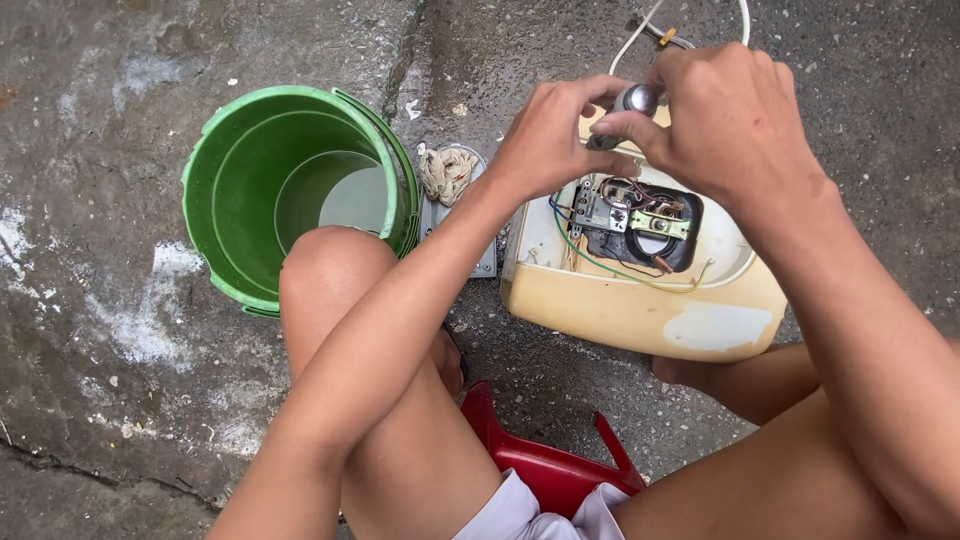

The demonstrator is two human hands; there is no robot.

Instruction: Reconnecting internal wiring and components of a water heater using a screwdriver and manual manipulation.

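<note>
My left hand (pixel 552 135) and my right hand (pixel 722 112) meet above an opened cream appliance base (pixel 640 315) lying on the ground. Both grip a small grey metal tool (pixel 632 102) between the fingertips, its tip hidden by my fingers. Under the hands the appliance's inside shows a black part (pixel 645 232) with metal brackets and green, red and yellow wires. A white cord (pixel 628 45) runs away from the appliance toward the top.
A green plastic bucket (pixel 225 170) holding some water stands at the left, beside my left knee. A metal plate with a crumpled rag (pixel 446 175) lies between bucket and appliance. I sit on a red plastic stool (pixel 545 465). The ground is wet, cracked concrete.
</note>
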